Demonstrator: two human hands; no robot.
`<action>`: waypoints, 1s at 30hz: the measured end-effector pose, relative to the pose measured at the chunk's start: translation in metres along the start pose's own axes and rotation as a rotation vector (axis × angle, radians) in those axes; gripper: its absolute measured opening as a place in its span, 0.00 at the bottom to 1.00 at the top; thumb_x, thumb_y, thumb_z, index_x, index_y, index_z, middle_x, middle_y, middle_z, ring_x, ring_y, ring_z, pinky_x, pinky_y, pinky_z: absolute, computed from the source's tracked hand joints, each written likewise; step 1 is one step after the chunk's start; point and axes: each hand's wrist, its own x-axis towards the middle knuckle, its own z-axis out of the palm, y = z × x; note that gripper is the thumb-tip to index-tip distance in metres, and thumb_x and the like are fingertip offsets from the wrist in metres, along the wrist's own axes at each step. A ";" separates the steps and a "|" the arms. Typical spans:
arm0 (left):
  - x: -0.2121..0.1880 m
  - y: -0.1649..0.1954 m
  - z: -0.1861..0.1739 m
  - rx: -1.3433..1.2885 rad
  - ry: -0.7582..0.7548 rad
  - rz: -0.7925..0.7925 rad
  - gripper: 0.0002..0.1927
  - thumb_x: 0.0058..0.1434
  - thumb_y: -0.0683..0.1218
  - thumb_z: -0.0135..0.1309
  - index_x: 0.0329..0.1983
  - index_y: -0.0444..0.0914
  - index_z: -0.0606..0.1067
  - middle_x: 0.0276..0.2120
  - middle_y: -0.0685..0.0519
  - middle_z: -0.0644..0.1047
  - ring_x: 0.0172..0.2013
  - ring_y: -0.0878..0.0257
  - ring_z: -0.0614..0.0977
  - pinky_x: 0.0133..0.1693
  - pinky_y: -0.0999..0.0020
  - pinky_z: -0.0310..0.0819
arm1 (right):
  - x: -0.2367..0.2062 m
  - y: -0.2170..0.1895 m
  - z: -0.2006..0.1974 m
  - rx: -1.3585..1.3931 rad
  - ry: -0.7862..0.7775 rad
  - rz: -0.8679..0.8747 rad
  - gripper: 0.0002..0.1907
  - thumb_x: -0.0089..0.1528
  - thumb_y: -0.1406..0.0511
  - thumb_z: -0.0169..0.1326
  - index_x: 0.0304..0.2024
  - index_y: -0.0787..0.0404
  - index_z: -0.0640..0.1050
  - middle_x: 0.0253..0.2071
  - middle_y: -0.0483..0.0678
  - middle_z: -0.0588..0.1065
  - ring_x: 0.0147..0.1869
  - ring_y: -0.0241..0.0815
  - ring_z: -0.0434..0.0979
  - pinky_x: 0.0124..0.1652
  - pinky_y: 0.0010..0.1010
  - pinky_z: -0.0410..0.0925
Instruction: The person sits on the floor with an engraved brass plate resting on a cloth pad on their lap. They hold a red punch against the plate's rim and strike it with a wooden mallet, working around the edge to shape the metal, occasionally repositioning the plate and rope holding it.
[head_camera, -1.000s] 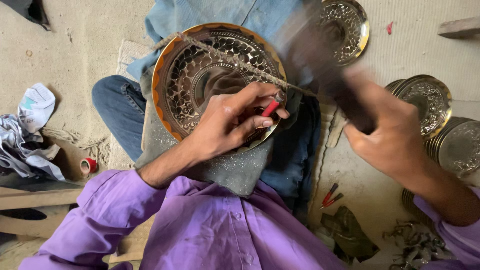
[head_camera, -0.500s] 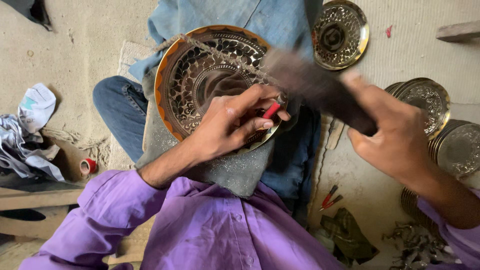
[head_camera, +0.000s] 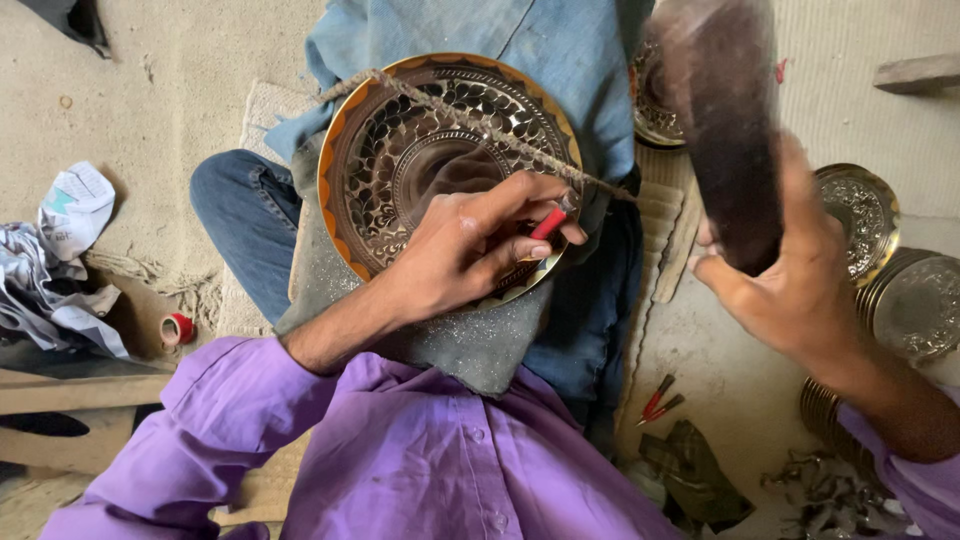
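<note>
A round engraved metal plate (head_camera: 420, 150) with an orange rim lies on a grey pad (head_camera: 470, 335) over my lap. A twisted cord (head_camera: 450, 110) runs across it. My left hand (head_camera: 470, 245) rests on the plate's lower right part and pinches a small red-handled chisel (head_camera: 548, 222), tip down on the metal. My right hand (head_camera: 790, 275) is raised to the right and grips a dark wooden mallet (head_camera: 720, 130), which is blurred and held upright above the plate's right edge.
Finished engraved plates (head_camera: 860, 215) and a stack of plain ones (head_camera: 915, 305) lie at the right. Two red-handled tools (head_camera: 658, 398) and metal scraps (head_camera: 830, 490) sit on the floor below. Crumpled paper (head_camera: 60, 250) and a red tape roll (head_camera: 178, 328) lie at the left.
The mallet has swung up from lying slanted over the plate to an upright raised position. My left hand and the chisel stay in place on the plate.
</note>
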 end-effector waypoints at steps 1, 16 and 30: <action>0.000 0.000 0.000 0.019 -0.004 0.004 0.21 0.70 0.38 0.56 0.65 0.36 0.67 0.48 0.54 0.84 0.47 0.64 0.87 0.49 0.69 0.80 | -0.001 0.000 -0.001 -0.292 -0.056 -0.006 0.48 0.53 0.73 0.60 0.74 0.51 0.56 0.37 0.46 0.75 0.37 0.41 0.78 0.39 0.32 0.74; 0.000 -0.002 0.000 0.033 0.001 0.027 0.20 0.70 0.39 0.55 0.64 0.35 0.67 0.50 0.54 0.84 0.50 0.62 0.87 0.51 0.69 0.80 | -0.005 0.001 -0.003 -0.536 -0.093 0.029 0.49 0.54 0.75 0.62 0.74 0.47 0.59 0.36 0.52 0.76 0.34 0.45 0.78 0.37 0.37 0.73; 0.002 -0.002 0.001 -0.103 0.013 -0.097 0.22 0.69 0.37 0.55 0.64 0.34 0.65 0.49 0.52 0.84 0.50 0.66 0.87 0.50 0.70 0.82 | -0.017 0.030 -0.010 -0.169 0.036 -0.015 0.38 0.60 0.78 0.64 0.66 0.55 0.61 0.41 0.51 0.72 0.41 0.40 0.77 0.43 0.30 0.77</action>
